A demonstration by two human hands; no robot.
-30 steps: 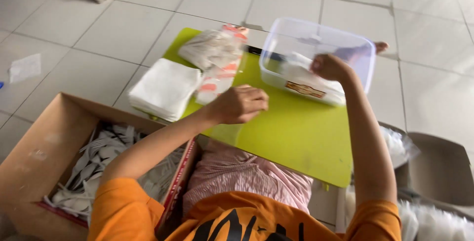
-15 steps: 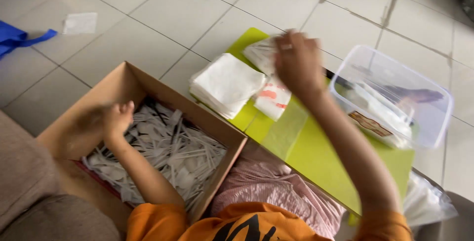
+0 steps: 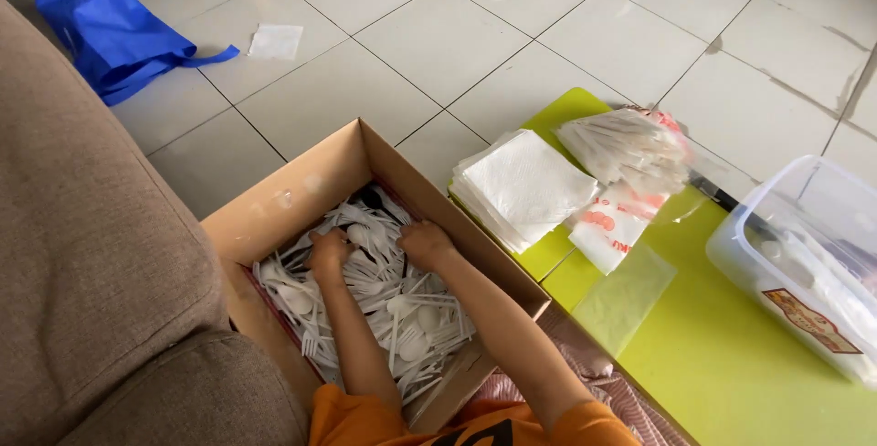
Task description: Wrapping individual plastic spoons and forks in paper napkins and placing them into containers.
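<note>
Both hands are now down in the cardboard box (image 3: 301, 190): the right hand (image 3: 426, 243), which half a second ago was up over the green desk (image 3: 731, 364) by the packets, has joined the left hand (image 3: 329, 249) among the white plastic cutlery (image 3: 402, 304). Each hand curls loosely into the heap of spoons and forks; whether either has closed on a piece I cannot tell. On the desk beside the box lie a stack of white napkins (image 3: 525, 185), a bundle of wrapped packets (image 3: 630, 149), an empty clear sleeve (image 3: 626, 295) and a clear plastic tub (image 3: 804, 263). A blue bag (image 3: 105, 26) lies on the tiled floor.
</note>
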